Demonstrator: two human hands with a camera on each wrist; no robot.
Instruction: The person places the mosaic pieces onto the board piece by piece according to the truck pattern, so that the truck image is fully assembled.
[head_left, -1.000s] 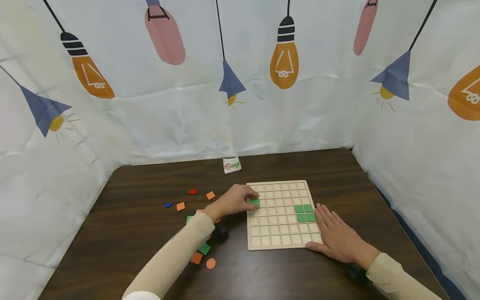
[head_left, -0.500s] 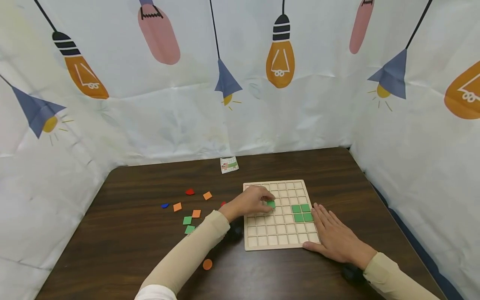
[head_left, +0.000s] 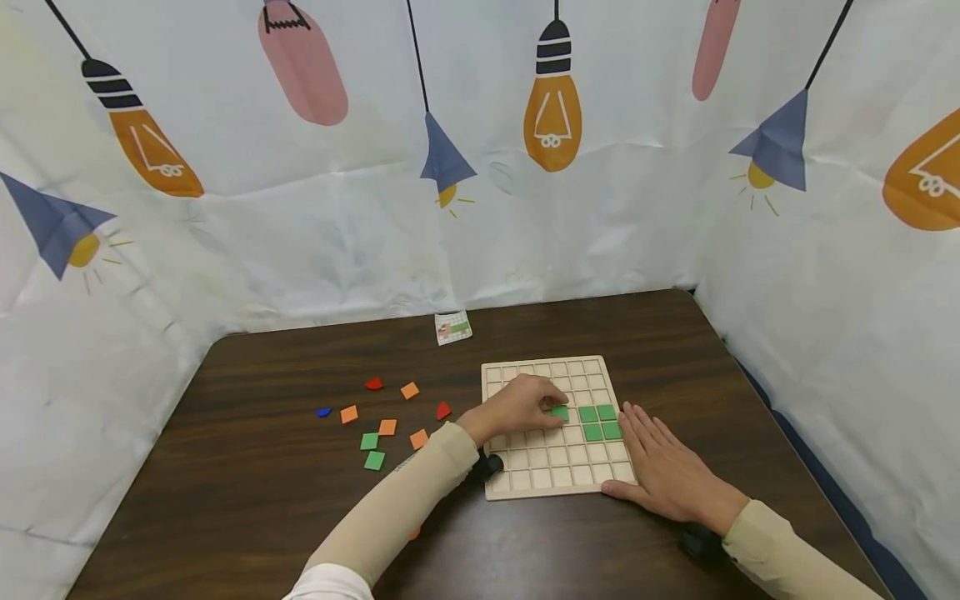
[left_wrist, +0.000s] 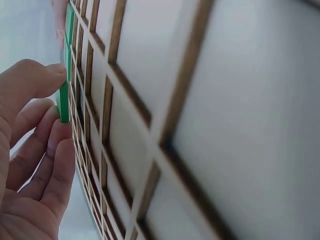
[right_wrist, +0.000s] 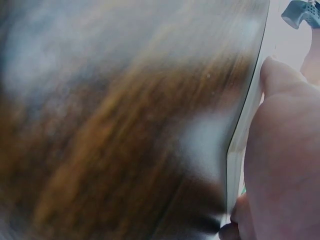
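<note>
My left hand [head_left: 521,405] pinches a green square tile [head_left: 560,412] between thumb and fingertips, over the middle of a pale wooden grid board [head_left: 559,477]. Seen from the left wrist, the held tile [left_wrist: 63,104] is edge-on, close to the grid. A block of green tiles [head_left: 592,432] lies in the board's cells near its right side, just right of the held one. My right hand [head_left: 671,467] rests along the board's right edge, fingers straight and thumb at the near corner. The left hand hides some cells on the left.
Loose tiles lie left of the board: orange squares [head_left: 349,414], green squares [head_left: 374,460], red pieces [head_left: 444,410] and a blue piece [head_left: 323,412]. A small printed card [head_left: 453,328] lies at the table's back edge. A patterned curtain [head_left: 337,233] hangs behind the table.
My left hand has carried the green tile rightward across the board, from its left edge to near the green block. The right hand has stayed at the board's edge. The view has shifted slightly.
</note>
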